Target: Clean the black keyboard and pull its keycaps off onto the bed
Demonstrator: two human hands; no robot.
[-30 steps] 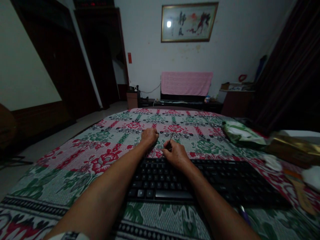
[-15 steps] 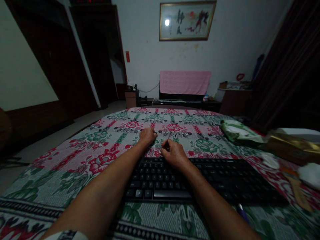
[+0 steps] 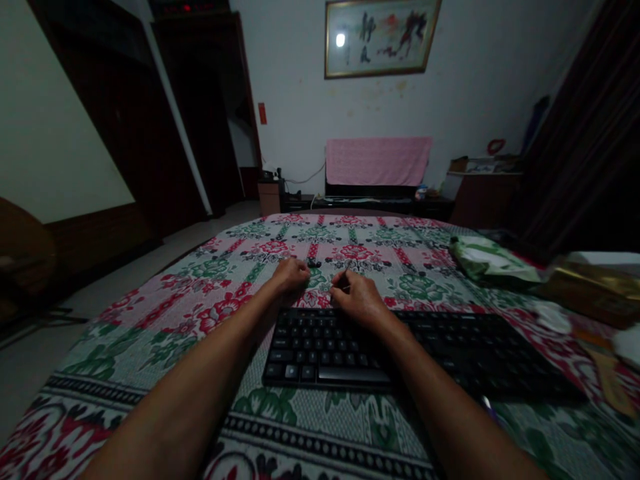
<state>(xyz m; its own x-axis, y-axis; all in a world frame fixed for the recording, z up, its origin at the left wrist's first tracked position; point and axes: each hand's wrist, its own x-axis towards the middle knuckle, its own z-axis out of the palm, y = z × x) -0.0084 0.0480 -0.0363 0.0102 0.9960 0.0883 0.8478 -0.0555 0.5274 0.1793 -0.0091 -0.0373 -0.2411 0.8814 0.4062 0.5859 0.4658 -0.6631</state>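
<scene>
A black keyboard (image 3: 450, 353) lies on a table covered with a red, green and white floral cloth (image 3: 165, 327). Both my arms reach over it. My left hand (image 3: 290, 277) is closed in a loose fist on the cloth just beyond the keyboard's far left corner, next to a small dark object (image 3: 314, 263). My right hand (image 3: 357, 297) rests at the keyboard's far edge, fingers pinched around a thin stick-like thing (image 3: 345, 273) that pokes up; I cannot name it in this dim light.
A green and white plastic packet (image 3: 490, 263) and a golden wrapped item (image 3: 590, 287) lie on the table's right side, with pale scraps (image 3: 550, 317) near them. Beyond the table stand a low cabinet under a pink cloth (image 3: 377, 161), a framed picture (image 3: 380, 37) and dark doors.
Both hands stay at the keyboard's far edge, barely shifted. The view has tilted a little, so the table and keyboard sit slightly higher and more to the right.
</scene>
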